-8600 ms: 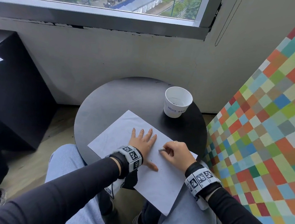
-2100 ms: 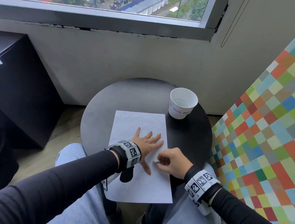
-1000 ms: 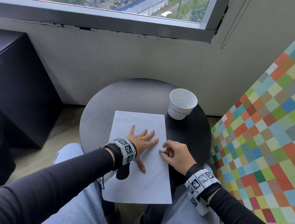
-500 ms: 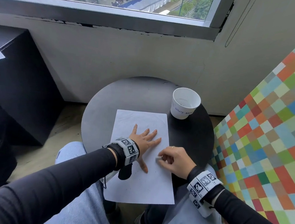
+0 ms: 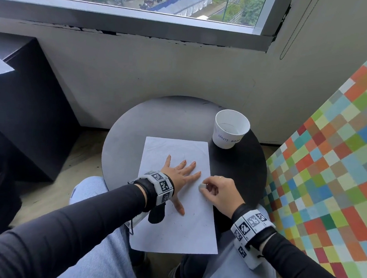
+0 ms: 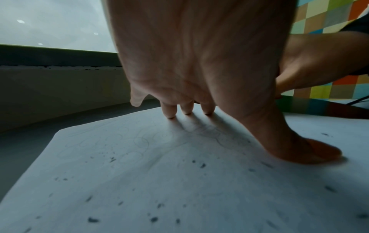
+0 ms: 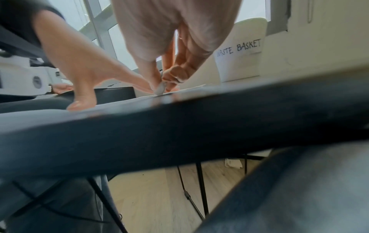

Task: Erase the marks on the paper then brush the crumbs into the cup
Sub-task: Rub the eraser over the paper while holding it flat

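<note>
Pencil marks being rubbed out near the right edge of the sheet

The white paper [image 5: 171, 225] is pinned flat on the round black table [image 5: 134, 135] by the left hand [image 5: 178, 177], fingers spread straight. A small grey eraser [image 5: 202, 186] is pinched in the curled right hand [image 5: 220, 192]. Short, light strokes away from the pinned side are advised, since thin paper creases easily. Faint looping lines remain and dark crumbs [image 6: 153, 219] are scattered. The paper cup [image 5: 230, 129] labelled "WASTE BASKET" stands beyond the sheet's far right corner.
</note>
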Demonstrator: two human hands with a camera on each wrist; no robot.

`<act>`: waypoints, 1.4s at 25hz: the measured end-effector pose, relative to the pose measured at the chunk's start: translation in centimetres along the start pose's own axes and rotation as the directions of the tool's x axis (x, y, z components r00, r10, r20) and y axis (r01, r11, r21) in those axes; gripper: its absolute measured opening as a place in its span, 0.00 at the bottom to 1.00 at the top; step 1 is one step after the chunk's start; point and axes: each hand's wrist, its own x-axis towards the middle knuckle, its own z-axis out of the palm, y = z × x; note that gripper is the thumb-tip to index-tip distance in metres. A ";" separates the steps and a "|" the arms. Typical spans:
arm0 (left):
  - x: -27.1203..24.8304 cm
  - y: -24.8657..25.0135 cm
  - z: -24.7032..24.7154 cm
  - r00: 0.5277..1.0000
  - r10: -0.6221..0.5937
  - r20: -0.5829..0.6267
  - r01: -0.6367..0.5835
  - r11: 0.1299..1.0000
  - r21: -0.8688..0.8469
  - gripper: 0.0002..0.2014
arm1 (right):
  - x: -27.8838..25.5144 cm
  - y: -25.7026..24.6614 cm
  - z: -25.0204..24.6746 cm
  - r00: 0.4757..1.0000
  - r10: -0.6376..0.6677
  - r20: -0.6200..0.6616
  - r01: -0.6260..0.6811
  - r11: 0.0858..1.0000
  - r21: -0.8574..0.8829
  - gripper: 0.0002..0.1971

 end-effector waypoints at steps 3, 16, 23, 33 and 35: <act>0.1 0.1 0.1 1.000 -0.005 -0.002 0.005 1.000 0.007 0.68 | -1.4 -1.3 0.7 0.972 -0.134 0.194 0.115 0.988 0.108 0.04; 0.0 0.3 0.0 1.000 -0.006 0.000 0.006 1.000 0.007 0.68 | 0.0 0.0 -0.1 0.991 0.131 -0.019 -0.127 0.983 0.133 0.04; 0.2 0.2 0.0 1.000 -0.005 0.000 0.005 1.000 0.002 0.68 | -0.4 -0.3 0.2 0.995 0.071 0.068 -0.080 0.988 0.133 0.05; 0.8 -0.2 0.8 1.000 -0.011 -0.026 0.011 1.000 0.010 0.72 | -0.1 -0.7 0.4 0.995 0.098 0.012 -0.098 0.992 0.084 0.04; 1.0 -0.2 1.0 1.000 -0.019 -0.023 0.019 1.000 0.015 0.74 | -0.7 -1.4 0.8 0.990 -0.002 0.140 -0.014 0.993 0.114 0.04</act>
